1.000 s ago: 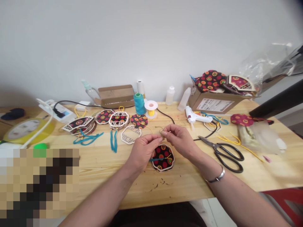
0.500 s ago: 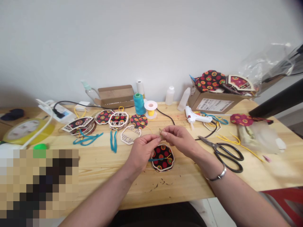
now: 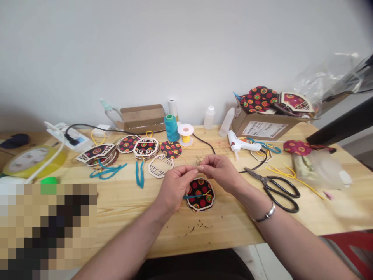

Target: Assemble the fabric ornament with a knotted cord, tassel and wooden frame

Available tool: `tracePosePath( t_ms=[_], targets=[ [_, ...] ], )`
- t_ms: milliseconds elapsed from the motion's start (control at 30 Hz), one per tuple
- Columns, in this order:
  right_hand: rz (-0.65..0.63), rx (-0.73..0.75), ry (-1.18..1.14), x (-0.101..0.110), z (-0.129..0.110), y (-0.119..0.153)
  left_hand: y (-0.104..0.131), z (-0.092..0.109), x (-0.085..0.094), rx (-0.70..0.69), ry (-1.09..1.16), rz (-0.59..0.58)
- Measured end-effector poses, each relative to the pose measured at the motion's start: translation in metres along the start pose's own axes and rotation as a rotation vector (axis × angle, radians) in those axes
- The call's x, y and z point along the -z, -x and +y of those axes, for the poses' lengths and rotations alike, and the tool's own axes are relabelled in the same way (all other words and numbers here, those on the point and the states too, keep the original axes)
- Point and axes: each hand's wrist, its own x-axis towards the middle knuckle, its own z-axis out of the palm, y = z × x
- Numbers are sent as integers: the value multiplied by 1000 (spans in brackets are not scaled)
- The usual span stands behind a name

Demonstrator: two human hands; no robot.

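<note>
My left hand [image 3: 178, 186] and my right hand [image 3: 218, 169] meet fingertip to fingertip above the table's middle. Both are pinched on a thin yellowish cord [image 3: 199, 160], whose small loop stands up by the right fingertips. Just below them lies a black and red patterned fabric piece [image 3: 201, 194] with a pale wooden rim, a teal cord and a yellow cord across it. Left of my hands rests a bare wooden lattice frame [image 3: 161, 166], beside a round patterned fabric piece [image 3: 171, 149].
Black-handled scissors [image 3: 269, 184] and a white glue gun [image 3: 243, 144] lie to the right. Behind stand a teal thread cone [image 3: 171, 128], a yellow cord spool [image 3: 185, 134] and a full cardboard box [image 3: 262, 126]. Finished-looking lattice pieces [image 3: 146, 148] lie at the left.
The fingertips of my right hand have come down slightly and closer to my left fingertips. More of the thin cord's loop shows above them.
</note>
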Motion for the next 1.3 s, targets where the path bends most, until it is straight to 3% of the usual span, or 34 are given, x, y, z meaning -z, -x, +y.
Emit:
tracePosePath(
  t_ms=[400,567,767,1067,1200,1300],
  targets=[
    [27,175,322,0,0,0,-1,2,2,21,92,-26],
    [70,210,381,5,-2,0,-3,6,5,36,1,7],
    [173,248,514,7,-4,0,-4,12,9,-165,-360,157],
    [241,282,750,3,-3,2,-5,2,11,-484,-539,282],
    [237,262,618,3,-1,0,1,0,5,-754,-644,217],
    [199,211,392,3,2,-1,6,-4,0,-791,-690,78]
  ],
)
